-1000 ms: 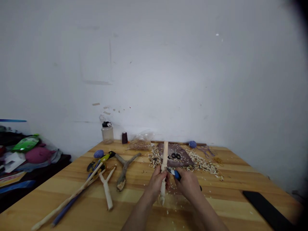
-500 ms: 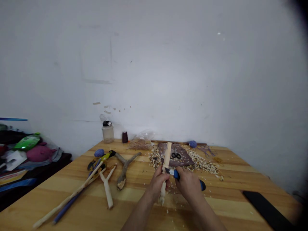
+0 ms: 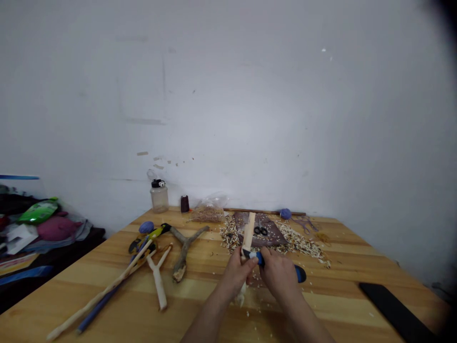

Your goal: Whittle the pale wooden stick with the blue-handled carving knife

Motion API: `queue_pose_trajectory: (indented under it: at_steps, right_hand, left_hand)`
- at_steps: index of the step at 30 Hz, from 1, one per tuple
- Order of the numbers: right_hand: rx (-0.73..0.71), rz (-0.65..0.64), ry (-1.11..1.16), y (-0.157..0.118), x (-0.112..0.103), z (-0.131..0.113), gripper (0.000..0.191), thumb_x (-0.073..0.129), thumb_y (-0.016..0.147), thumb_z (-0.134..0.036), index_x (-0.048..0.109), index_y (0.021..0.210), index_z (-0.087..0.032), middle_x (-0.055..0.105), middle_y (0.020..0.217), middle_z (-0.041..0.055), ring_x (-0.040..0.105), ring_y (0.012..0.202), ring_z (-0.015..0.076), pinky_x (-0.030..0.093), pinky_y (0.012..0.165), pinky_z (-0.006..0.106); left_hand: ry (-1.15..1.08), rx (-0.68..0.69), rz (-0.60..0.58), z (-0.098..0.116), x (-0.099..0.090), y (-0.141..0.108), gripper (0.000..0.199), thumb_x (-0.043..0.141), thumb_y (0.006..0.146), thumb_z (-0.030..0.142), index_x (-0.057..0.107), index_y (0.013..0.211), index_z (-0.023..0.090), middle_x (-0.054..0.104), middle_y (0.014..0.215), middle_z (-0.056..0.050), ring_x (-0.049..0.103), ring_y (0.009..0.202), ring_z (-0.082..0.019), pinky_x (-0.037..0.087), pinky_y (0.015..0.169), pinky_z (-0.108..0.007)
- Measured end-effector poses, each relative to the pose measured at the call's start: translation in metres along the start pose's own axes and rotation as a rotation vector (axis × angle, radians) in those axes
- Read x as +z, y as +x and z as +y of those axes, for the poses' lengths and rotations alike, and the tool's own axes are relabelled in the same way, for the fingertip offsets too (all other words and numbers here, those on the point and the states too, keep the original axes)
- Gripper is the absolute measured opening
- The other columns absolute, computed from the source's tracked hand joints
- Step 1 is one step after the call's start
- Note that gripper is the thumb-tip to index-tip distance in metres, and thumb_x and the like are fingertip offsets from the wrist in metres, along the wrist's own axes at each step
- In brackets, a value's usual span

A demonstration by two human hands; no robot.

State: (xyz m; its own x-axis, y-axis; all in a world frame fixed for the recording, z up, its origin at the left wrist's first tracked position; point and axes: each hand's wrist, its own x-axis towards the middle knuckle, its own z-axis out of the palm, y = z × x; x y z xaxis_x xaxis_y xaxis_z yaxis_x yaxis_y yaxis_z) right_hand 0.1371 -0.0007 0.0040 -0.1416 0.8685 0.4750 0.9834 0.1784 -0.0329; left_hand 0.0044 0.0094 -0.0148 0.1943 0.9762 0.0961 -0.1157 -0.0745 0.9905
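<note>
Grasping a peeled stick [image 3: 249, 232], the left hand [image 3: 233, 277] has its fingers wrapped around it above the table [image 3: 342, 305], midway between the side edges, while the right hand [image 3: 280, 271] is clenched on a blue-handled knife [image 3: 260, 258] set against the stick beside the left thumb. Near the table's far left corner stands a clear bottle [image 3: 159, 199] with a black lid, its contents too faint to tell; right of it, past a dark spool [image 3: 184, 204], a transparent bag [image 3: 208, 213] along the far edge holds reddish-brown bits. Wood shavings [image 3: 303, 242] lie around and over a purple sheet [image 3: 274, 232] bearing scissors [image 3: 261, 231]. A forked branch [image 3: 183, 255] and a pale peeled fork [image 3: 159, 285] rest toward the left edge, a black slab [image 3: 394, 309] by the right. Behind rises a scuffed, pale wall [image 3: 232, 95]; beyond the left edge, a dark surface [image 3: 94, 238] carries a heap with a green packet [image 3: 38, 212].
</note>
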Motion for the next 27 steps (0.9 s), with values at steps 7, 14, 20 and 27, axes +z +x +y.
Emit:
queue_pose_trajectory:
  at_steps: [7,14,20,27]
  right_hand:
    - [0.033,-0.012,-0.058,0.001,0.003,-0.002,0.012,0.045,0.08,-0.014,0.055,0.081,-0.02,0.062,0.075,0.0036,0.059,0.071,0.018,0.028,0.058,0.026]
    - [0.083,-0.072,-0.074,0.002,-0.002,-0.006,0.013,0.043,0.082,-0.014,0.055,0.085,-0.02,0.063,0.078,0.0046,0.059,0.074,0.0165,0.031,0.06,0.024]
    - [0.093,-0.1,-0.087,0.0,-0.002,-0.008,0.015,0.041,0.084,-0.013,0.054,0.086,-0.019,0.063,0.079,0.0052,0.061,0.075,0.0162,0.033,0.06,0.024]
    - [0.095,-0.084,-0.111,-0.001,-0.002,-0.01,0.015,0.041,0.084,-0.014,0.054,0.085,-0.02,0.063,0.078,0.005,0.061,0.074,0.0182,0.033,0.059,0.025]
  left_hand:
    - [-0.059,-0.021,0.007,0.001,0.005,-0.001,0.042,0.059,0.067,0.051,0.04,0.088,0.02,0.034,0.045,0.013,0.03,0.033,-0.005,0.024,0.034,-0.018]
    - [-0.042,-0.086,0.002,0.007,0.008,-0.005,0.04,0.057,0.068,0.052,0.037,0.083,0.021,0.032,0.047,0.013,0.026,0.033,-0.003,0.021,0.033,-0.017]
    - [0.021,-0.137,-0.004,0.01,0.006,-0.006,0.038,0.055,0.07,0.052,0.036,0.084,0.021,0.032,0.05,0.013,0.026,0.034,-0.002,0.02,0.033,-0.016]
    - [0.055,-0.151,0.006,0.013,0.005,-0.008,0.035,0.054,0.072,0.049,0.039,0.086,0.021,0.032,0.046,0.013,0.027,0.032,-0.003,0.021,0.034,-0.016]
